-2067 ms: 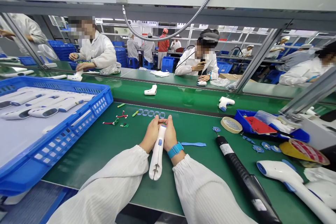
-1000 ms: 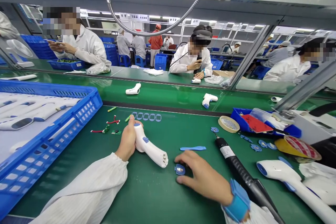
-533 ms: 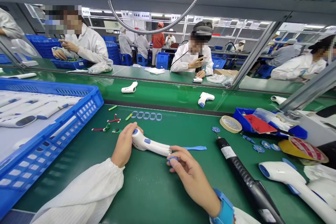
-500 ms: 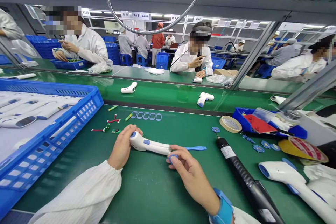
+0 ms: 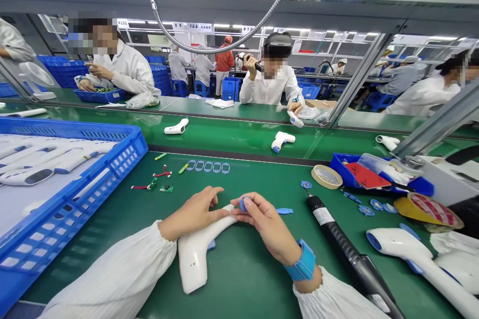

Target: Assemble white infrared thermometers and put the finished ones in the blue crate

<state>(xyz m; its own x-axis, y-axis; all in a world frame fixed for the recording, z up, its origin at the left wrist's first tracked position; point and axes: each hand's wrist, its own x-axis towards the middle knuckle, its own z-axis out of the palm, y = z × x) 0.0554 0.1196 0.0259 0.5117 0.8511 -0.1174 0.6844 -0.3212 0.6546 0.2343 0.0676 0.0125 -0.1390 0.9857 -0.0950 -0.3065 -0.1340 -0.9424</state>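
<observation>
A white infrared thermometer (image 5: 194, 258) of pistol shape lies on the green bench in front of me, its wide head towards me and its handle pointing away to the right. Over the handle bends my left hand (image 5: 192, 215), thumb along it and fingers curled, steadying it. My right hand (image 5: 267, 224) pinches a small round blue part (image 5: 243, 204) between thumb and fingers at the handle's end, and its other fingertips touch the handle. A blue flat tool (image 5: 285, 211) lies just behind that hand. Part of the handle is hidden by my fingers.
At left stands a blue crate (image 5: 123, 152) of white housings. Circuit boards (image 5: 166, 189) and blue frames (image 5: 208, 166) lie behind my hands. A black electric screwdriver (image 5: 344, 249), a tape roll (image 5: 327, 176) and another thermometer (image 5: 407, 244) are at right. Co-workers sit beyond the belt (image 5: 224, 132).
The thermometer has been turned so its head swings towards me. My left hand has shifted from the head to the handle. The right hand still holds the blue part. Belt items moved left.
</observation>
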